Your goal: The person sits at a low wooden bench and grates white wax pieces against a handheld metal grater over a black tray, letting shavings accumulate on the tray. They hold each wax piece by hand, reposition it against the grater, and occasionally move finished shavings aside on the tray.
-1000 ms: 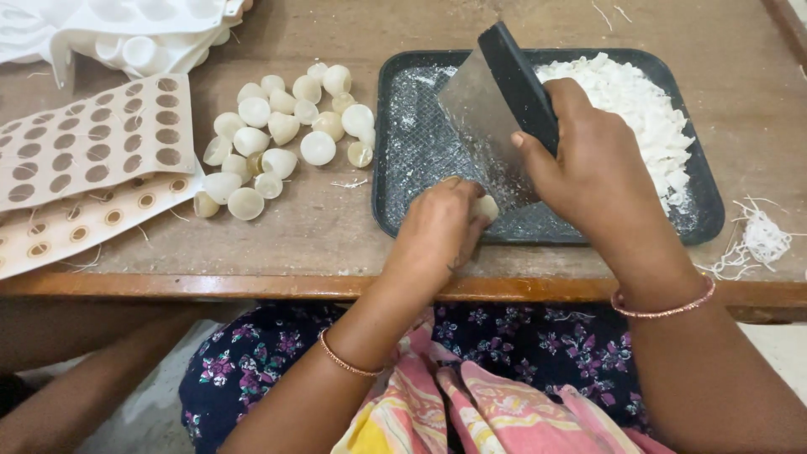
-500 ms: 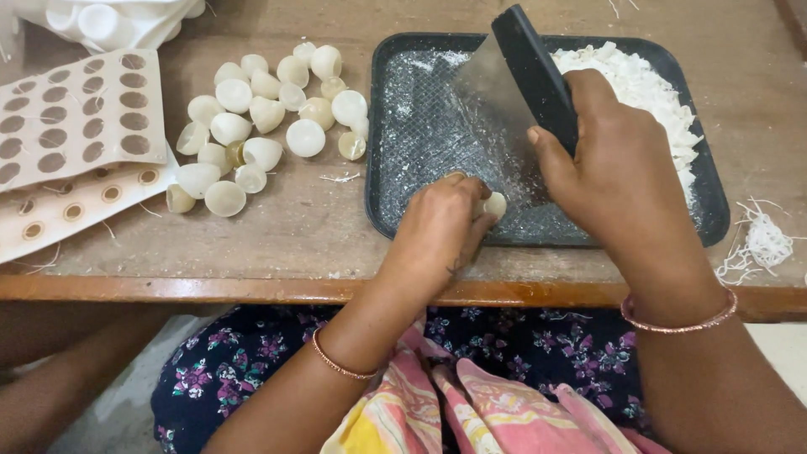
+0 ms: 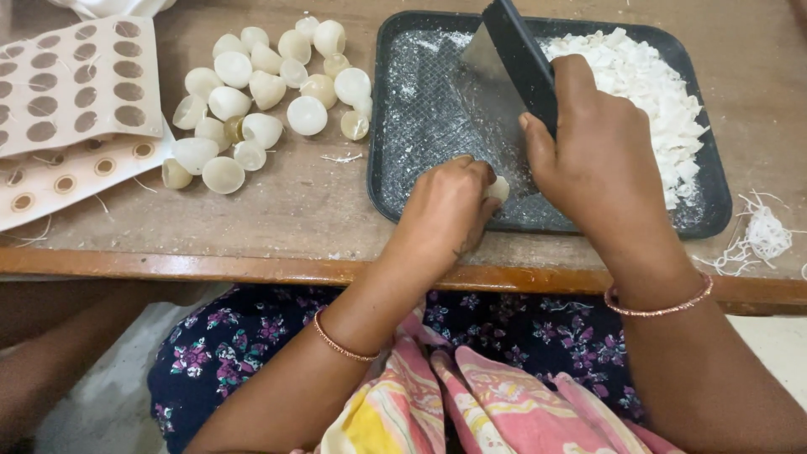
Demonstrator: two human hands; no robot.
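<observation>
While a white ball (image 3: 498, 188) sits on the black tray (image 3: 395, 181), we pinch it in our left hand (image 3: 445, 206) | right hand (image 3: 593, 155) clamps the scraper (image 3: 513, 59) just beside it | chopped bits (image 3: 651, 92) beyond | loose balls (image 3: 261, 101) left on the table (image 3: 294, 210).

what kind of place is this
Probably a small handcraft or food-prep workbench: a wooden table holding a pile of white domed pieces, perforated mould sheets, and a dark tray of chopped white bits.
</observation>
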